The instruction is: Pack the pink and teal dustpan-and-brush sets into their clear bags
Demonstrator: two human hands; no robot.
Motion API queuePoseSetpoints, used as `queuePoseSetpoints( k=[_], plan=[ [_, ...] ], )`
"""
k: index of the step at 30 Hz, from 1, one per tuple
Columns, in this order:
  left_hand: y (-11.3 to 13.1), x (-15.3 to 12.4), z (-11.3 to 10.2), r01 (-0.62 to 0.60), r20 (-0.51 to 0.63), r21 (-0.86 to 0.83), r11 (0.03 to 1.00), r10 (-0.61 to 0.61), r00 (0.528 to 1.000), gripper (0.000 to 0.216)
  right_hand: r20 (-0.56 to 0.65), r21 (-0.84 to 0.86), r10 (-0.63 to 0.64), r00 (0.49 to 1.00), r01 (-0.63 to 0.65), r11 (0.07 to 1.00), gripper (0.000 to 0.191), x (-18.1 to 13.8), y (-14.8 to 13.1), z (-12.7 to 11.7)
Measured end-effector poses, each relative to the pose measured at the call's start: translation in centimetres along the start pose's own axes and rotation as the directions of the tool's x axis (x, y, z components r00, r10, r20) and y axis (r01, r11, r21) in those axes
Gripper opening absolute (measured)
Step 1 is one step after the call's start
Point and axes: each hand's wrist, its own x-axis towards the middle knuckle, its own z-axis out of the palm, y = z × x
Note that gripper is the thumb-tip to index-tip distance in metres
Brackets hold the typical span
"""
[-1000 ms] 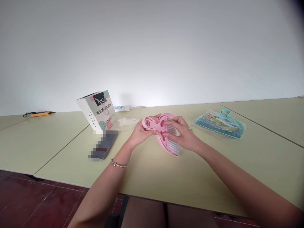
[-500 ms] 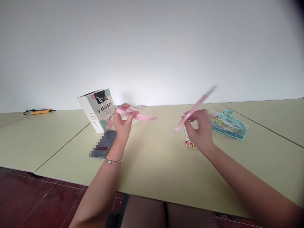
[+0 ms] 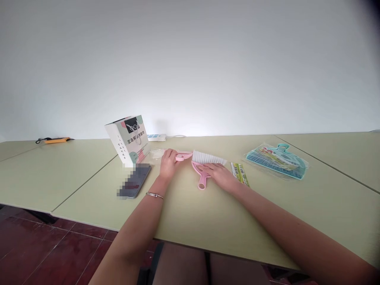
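My left hand is closed on the edge of a pink dustpan, seen nearly edge-on, low at the table's middle. Just right of it a pink hand brush lies flat, its white bristles pointing to the wall and its handle toward me. My right hand rests on the brush's pink body with fingers stretched across it; the thumb is hidden. Beside that hand lies a green and yellow printed card.
A teal dustpan and brush set in clear wrapping lies at right. To the left stand a printed paper bag and a phone. Behind are a white power strip and, far left, an orange object with a black cord.
Both hands have come down and closer together. The brush, held tilted in the air by my right hand before, now lies on the table. The pink dustpan is lower and further right.
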Motion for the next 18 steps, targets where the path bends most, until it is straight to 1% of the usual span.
queuePoseSetpoints(
  k=[1,2,4,5,7,8,9,10,11,12,13,14,15,16,18],
  plan=[
    [0.0,-0.1,0.1,-0.006,0.065,0.015,1.000,0.005,0.998,0.002,-0.005,0.001,0.005,1.000,-0.005,1.000,0.051,0.0,0.2,-0.2],
    [0.1,-0.2,0.2,-0.008,0.125,0.033,0.999,0.003,0.992,0.007,-0.028,0.000,0.018,0.999,-0.018,1.000,0.049,0.1,0.5,-0.5],
    [0.1,-0.4,0.4,-0.006,0.221,0.071,0.997,-0.010,0.975,0.019,-0.145,-0.033,0.063,0.987,-0.069,0.997,0.040,0.1,1.6,-1.8],
    [0.1,-0.5,0.5,-0.005,0.258,0.090,0.996,-0.018,0.966,0.024,-0.242,-0.067,0.097,0.965,-0.117,0.991,0.036,0.0,2.5,-2.9],
    [0.1,-0.6,0.7,-0.010,0.319,0.135,0.991,-0.034,0.947,0.030,-0.445,-0.175,0.147,0.883,-0.247,0.953,0.035,-0.7,4.7,-5.6],
    [0.1,-0.6,0.7,-0.016,0.346,0.161,0.987,-0.041,0.937,0.031,-0.535,-0.213,0.188,0.824,-0.347,0.913,0.036,-1.2,5.9,-7.1],
    [0.1,-0.6,0.7,-0.024,0.373,0.186,0.982,-0.048,0.927,0.031,-0.618,-0.231,0.241,0.748,-0.466,0.854,0.037,-1.9,7.2,-8.6],
    [0.1,-0.6,0.7,-0.031,0.395,0.208,0.978,-0.055,0.917,0.032,-0.678,-0.228,0.308,0.667,-0.590,0.774,0.041,-2.6,8.5,-10.1],
    [0.1,-0.7,0.6,-0.034,0.410,0.224,0.974,-0.062,0.910,0.032,-0.743,-0.183,0.388,0.545,-0.723,0.666,0.045,-3.3,9.6,-11.3],
    [0.1,-0.7,0.6,-0.033,0.416,0.233,0.972,-0.069,0.907,0.032,-0.781,-0.117,0.467,0.415,-0.831,0.544,0.048,-4.0,10.6,-12.4],
    [0.2,-0.7,0.5,-0.029,0.415,0.235,0.972,-0.074,0.907,0.032,-0.762,-0.098,0.542,0.356,-0.889,0.447,0.050,-4.5,11.4,-13.2],
    [0.2,-0.7,0.4,-0.025,0.412,0.231,0.973,-0.075,0.908,0.032,-0.736,-0.101,0.599,0.317,-0.926,0.365,0.047,-4.9,11.9,-13.8],
    [0.2,-0.7,0.4,-0.021,0.410,0.226,0.974,-0.076,0.909,0.032,-0.703,-0.122,0.645,0.300,-0.944,0.307,0.042,-5.2,12.3,-14.2],
    [0.2,-0.7,0.4,-0.020,0.411,0.221,0.975,-0.075,0.909,0.031,-0.661,-0.152,0.688,0.299,-0.952,0.267,0.035,-5.3,12.4,-14.4],
    [0.2,-0.7,0.4,-0.016,0.412,0.209,0.978,-0.073,0.908,0.029,-0.586,-0.205,0.756,0.292,-0.956,0.209,0.024,-5.3,12.3,-14.4]
  ],
)
